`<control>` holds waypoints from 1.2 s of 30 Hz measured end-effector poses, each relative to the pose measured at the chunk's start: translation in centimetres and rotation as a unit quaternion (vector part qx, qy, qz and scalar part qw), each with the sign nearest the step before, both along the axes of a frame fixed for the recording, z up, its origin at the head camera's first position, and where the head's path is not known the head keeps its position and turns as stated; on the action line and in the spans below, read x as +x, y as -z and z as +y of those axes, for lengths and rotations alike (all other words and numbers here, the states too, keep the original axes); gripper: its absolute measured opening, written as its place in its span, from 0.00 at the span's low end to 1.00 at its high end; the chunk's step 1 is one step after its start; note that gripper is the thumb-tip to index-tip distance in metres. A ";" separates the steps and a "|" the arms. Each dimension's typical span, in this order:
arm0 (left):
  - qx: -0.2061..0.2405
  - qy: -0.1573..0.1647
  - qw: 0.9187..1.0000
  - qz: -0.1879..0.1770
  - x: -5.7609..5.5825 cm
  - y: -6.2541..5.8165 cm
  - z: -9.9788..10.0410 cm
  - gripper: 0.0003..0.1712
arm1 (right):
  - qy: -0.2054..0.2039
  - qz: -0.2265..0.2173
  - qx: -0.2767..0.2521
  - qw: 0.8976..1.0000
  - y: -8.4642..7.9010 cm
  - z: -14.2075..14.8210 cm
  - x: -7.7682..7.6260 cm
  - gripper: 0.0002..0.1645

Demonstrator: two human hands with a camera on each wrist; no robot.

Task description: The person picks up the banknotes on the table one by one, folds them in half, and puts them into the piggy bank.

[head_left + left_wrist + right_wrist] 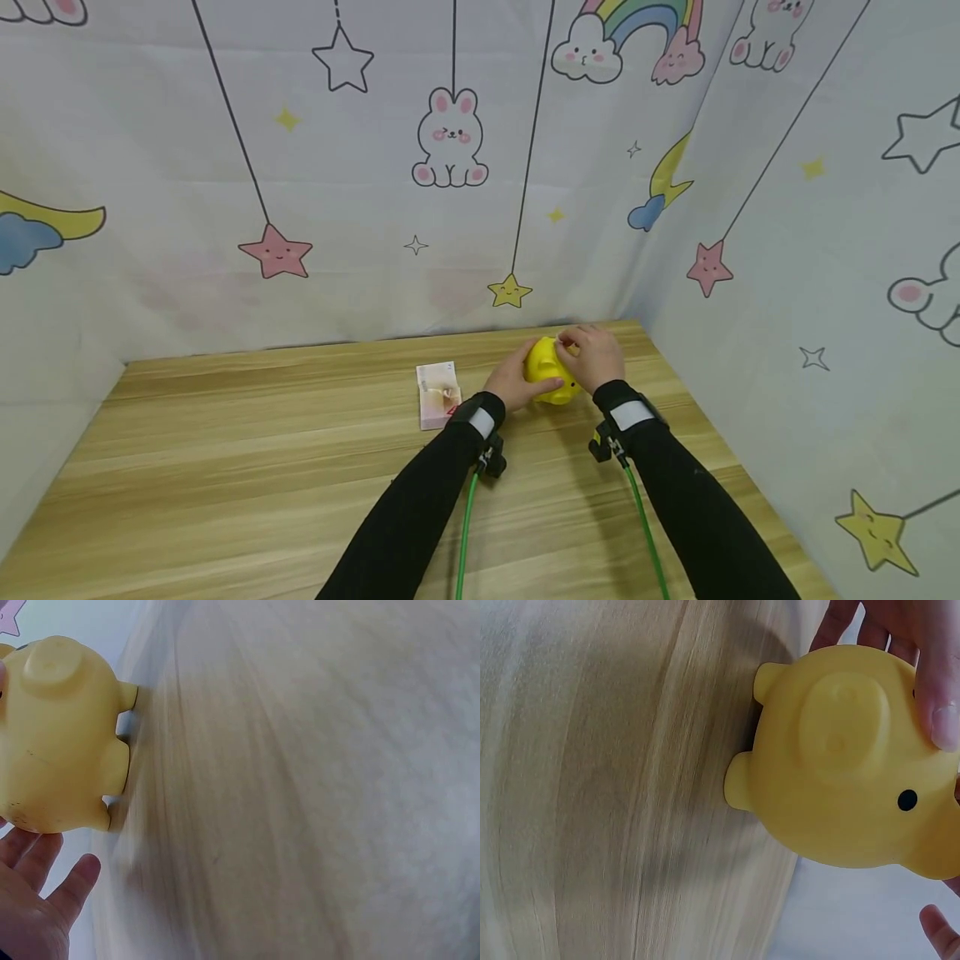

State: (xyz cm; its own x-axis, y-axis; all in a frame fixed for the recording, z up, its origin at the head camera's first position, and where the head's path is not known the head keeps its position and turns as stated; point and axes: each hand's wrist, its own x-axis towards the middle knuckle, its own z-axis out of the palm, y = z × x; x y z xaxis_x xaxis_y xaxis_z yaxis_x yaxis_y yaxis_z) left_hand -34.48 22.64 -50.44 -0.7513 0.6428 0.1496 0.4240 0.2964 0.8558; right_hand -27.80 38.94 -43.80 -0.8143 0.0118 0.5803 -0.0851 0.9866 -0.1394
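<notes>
A yellow piggy bank point(545, 364) stands on the wooden table. My left hand point(517, 383) holds its left side, with the thumb across the front near one black eye in the right wrist view. Over the top of the piggy bank, the fingers of my right hand point(597, 360) are bent together at a small pale piece point(558, 340), mostly hidden by them. From the left wrist view, the left fingers point(37, 859) touch the rounded side and the short feet rest on the table. Pinkish banknotes point(437, 396) lie just left of my left hand.
The wooden table point(262, 450) meets a white cloth wall point(360, 308) with cartoon prints close behind the piggy bank. Another cloth wall point(780, 417) runs along the right edge. Green cables point(467, 533) trail from both wrists.
</notes>
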 end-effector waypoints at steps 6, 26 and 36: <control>-0.003 0.002 1.000 0.001 -0.1 0.2 0.0 0.54 | 0.004 -0.017 -0.024 1.000 0.0 0.1 0.2 0.12; 0.000 0.009 1.000 0.003 0.0 -0.1 -0.2 0.52 | 0.018 -0.049 -0.069 0.996 -0.4 0.2 -0.1 0.10; -0.006 0.009 1.000 0.002 0.1 -0.2 -0.2 0.53 | 0.006 -0.062 -0.078 0.995 0.1 0.5 -0.1 0.07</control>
State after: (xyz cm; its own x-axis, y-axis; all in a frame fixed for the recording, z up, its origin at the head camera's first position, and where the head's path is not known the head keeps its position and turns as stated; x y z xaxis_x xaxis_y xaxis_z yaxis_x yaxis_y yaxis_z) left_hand -34.40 22.43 -50.24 -0.7388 0.6583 0.1444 0.4323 0.2986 0.8508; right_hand -27.95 39.43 -43.93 -0.8789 0.1043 0.4655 -0.0452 0.9532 -0.2989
